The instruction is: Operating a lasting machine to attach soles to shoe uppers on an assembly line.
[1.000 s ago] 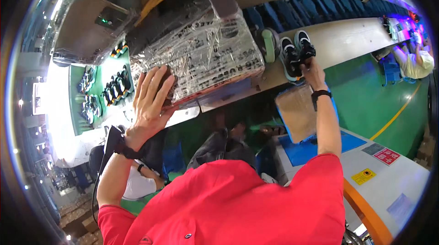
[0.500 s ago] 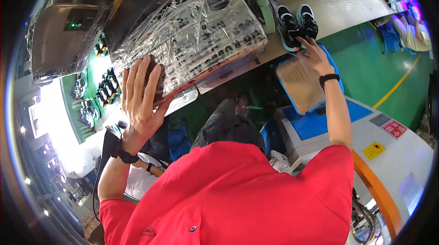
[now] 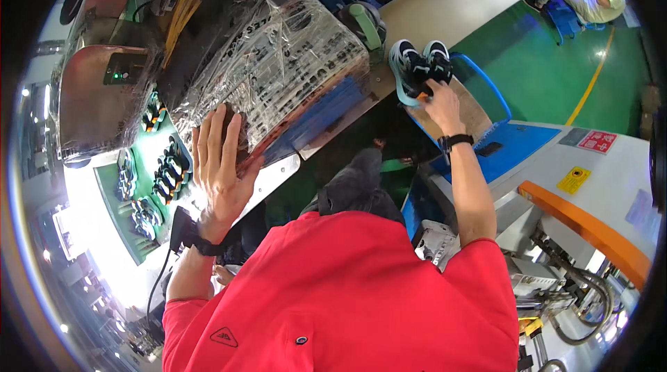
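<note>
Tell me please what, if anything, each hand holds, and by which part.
The right hand seems to hold the pair of black sneakers by their near ends. The left hand lies spread on the plastic-wrapped housing, holding nothing.

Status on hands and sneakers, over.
Left hand spread against film-wrapped grey box. Right hand touching near ends of black-and-white sneakers. Blue-rimmed brown tray close beside.

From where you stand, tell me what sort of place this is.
Probably a shoe factory: a pair of shoes by the right hand, more shoes grouped at left, and a large white machine at right.
</note>
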